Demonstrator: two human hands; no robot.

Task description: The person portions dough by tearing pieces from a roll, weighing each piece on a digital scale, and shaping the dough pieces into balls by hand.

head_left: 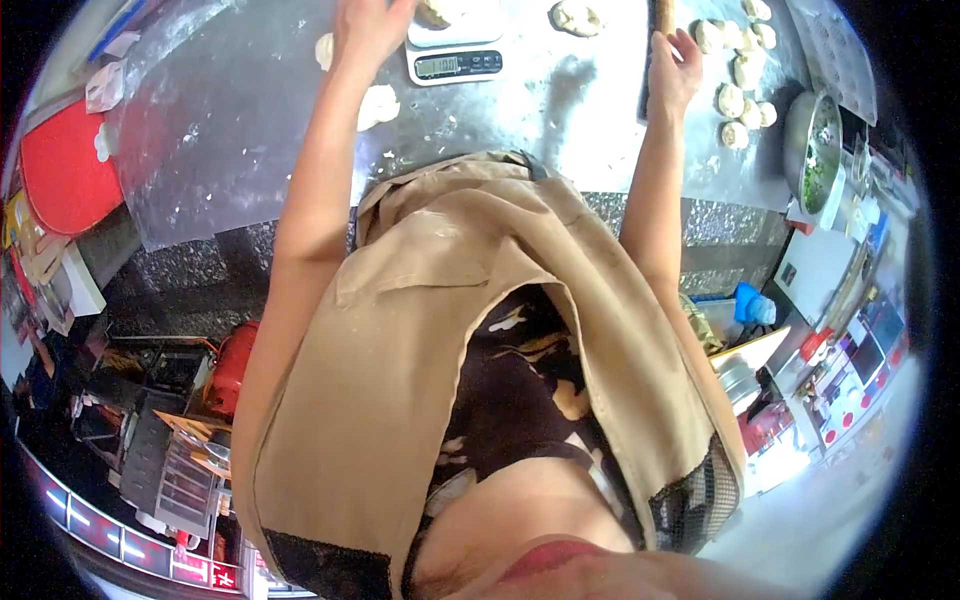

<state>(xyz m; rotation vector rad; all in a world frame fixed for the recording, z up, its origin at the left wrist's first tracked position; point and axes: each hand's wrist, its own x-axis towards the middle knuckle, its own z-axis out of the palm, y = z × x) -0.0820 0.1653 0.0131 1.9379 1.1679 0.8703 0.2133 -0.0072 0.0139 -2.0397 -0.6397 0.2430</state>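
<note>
My left hand (372, 32) is at the top edge, left of a white digital scale (455, 66), and its fingertips are cut off by the frame. A lump of dough (436, 12) sits on the scale's plate. Pale dough (378, 108) lies below my left wrist, and another piece shows just left of it. My right hand (676, 72) is closed around the near end of a wooden rolling pin (665, 14), partly out of view. A dark strip runs beside that hand; I cannot tell what it is. Several small dough pieces (745, 70) lie to its right.
The metal worktop (230, 130) is dusted with flour. One dough lump (577, 17) lies between my hands. At the right edge stand a metal bowl (813, 150) with chopped greens and a tray with round hollows (832, 55). A red stool seat (70, 167) is at the left.
</note>
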